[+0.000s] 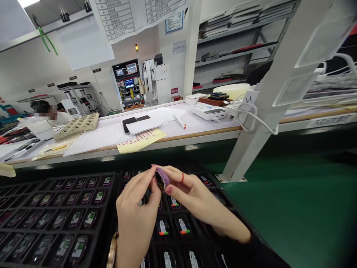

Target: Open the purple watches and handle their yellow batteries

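Both my hands meet over a black compartment tray [178, 242] near the bench's front edge. My left hand [138, 216] and my right hand [192, 197] pinch a small purple-cased device [162, 176] between their fingertips, fingers closed on it. The tray under them holds several small devices with lit screens [182, 226], one per cell. A second black tray [55, 219] of the same devices lies to the left. A red band sits on one finger of my right hand.
A green mat [292, 208] covers the bench to the right. A slanted white post [267, 100] rises from it. The raised shelf behind carries papers, a yellow sticker sheet [141, 140], phones [135, 122], a beige holed tray [77, 125] and a white box [209, 111]. A person sits far left.
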Available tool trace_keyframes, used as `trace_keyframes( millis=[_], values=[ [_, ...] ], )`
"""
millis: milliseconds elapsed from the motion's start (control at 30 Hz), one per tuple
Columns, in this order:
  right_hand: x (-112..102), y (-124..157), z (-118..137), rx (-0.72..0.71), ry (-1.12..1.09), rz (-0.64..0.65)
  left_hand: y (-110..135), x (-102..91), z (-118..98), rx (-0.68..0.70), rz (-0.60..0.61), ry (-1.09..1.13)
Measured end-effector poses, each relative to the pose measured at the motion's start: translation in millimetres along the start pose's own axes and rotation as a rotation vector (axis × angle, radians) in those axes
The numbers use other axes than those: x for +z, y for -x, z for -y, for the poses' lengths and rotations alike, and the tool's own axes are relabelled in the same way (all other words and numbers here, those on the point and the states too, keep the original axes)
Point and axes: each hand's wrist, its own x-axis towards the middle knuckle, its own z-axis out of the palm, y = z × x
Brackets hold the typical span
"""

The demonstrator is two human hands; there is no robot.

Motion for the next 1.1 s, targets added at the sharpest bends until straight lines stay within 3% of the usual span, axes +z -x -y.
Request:
trace_keyframes(
  millis=[133, 267, 533, 767, 900, 1100],
  values=[
    [0, 0, 0, 0.034, -0.127, -0.031, -2, -1.4, -2, -0.113, 0.035, 0.163],
    [-1, 1, -10, 0.059, -0.282, -0.038, 0, -0.5, -5, -0.222, -0.006, 0.275],
    [-1, 1, -14, 0.048, -0.352, -0.038, 3, -0.5, -5, -0.104, -0.029, 0.222],
    [-2, 2, -11, 0.066, -0.346, -0.057, -1, 0.2, -9, -0.137, -0.045, 0.235],
    [-4, 2, -12, 0.093, -0.332, -0.069, -1, 0.2, -9, -0.186, 0.028, 0.352],
    [-4, 2, -12, 0.084, -0.298, -0.069, -3, -9.7, -5, -0.206, 0.242, 0.458]
  ],
)
